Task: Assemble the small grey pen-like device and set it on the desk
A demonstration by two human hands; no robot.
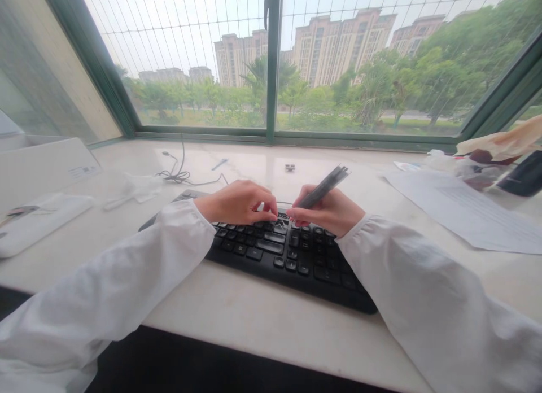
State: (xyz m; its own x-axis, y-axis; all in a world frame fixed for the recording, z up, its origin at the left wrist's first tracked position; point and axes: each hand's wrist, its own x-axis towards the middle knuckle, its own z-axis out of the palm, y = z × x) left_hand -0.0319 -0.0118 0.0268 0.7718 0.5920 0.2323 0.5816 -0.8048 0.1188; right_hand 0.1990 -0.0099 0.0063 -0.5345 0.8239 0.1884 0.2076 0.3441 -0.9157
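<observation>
Pale desk (220, 308), black keyboard (271, 260), right hand (332, 210) gripping dark tool (323, 188), left hand (237, 202), hold unclear

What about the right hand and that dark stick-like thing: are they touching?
Touching. The head view shows the dark stick-like thing held in the right hand, its upper end jutting out free.

Noted on white worktop (220, 319): black keyboard (271, 247), set at a slant. Seen above it: left hand (239, 204), curled, hold unclear; right hand (334, 209), closed around dark grey tool (324, 188). Also recorded: coiled cable (180, 177) beyond keyboard, white box (42, 164) at left, paper sheet (466, 206) at right, green-framed window (274, 60) behind.
</observation>
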